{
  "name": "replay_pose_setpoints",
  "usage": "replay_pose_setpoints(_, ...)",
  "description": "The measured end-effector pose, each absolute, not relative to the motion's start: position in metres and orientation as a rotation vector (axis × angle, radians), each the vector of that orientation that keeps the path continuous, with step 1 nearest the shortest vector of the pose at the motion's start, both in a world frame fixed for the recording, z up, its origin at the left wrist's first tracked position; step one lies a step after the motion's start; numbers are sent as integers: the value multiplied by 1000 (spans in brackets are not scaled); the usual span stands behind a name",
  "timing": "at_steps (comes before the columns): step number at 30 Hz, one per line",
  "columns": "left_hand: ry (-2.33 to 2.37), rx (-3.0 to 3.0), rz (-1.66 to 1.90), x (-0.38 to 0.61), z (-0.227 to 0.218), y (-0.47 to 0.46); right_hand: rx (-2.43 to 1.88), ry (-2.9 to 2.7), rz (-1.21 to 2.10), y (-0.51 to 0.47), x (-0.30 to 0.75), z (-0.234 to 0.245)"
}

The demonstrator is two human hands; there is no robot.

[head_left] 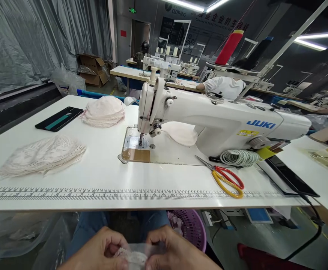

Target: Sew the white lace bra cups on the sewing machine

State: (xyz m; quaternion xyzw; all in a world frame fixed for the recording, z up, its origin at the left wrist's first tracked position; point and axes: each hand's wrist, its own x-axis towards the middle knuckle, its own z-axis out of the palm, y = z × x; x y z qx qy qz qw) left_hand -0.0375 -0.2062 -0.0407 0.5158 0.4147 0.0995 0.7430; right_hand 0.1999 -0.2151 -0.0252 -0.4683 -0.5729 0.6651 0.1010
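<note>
Below the table's front edge, my left hand (100, 251) and my right hand (171, 249) meet over my lap. Both pinch a small piece of white lace fabric (134, 255) with a clear film round it. On the white table (102, 176) above stands a white JUKI sewing machine (209, 116), its needle over the metal plate (134, 144). A white padded cup piece (181, 133) lies under the machine's arm. A flat pile of lace pieces (41, 155) lies at the left, and a rounded stack of pale pink cups (104, 111) sits behind it.
Scissors with red and yellow handles (226, 179) lie right of the needle, beside a coil of white cord (239, 157). A dark phone (59, 118) lies far left, a tablet (289, 176) at right. A purple basket (190, 227) sits under the table. Other people work at machines behind.
</note>
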Motion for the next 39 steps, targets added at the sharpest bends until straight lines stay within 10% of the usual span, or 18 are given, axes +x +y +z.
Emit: replay_pose_setpoints(39, 895, 1009, 385, -26, -39, -236, -1294, -1679, 1959, -225, 191, -10)
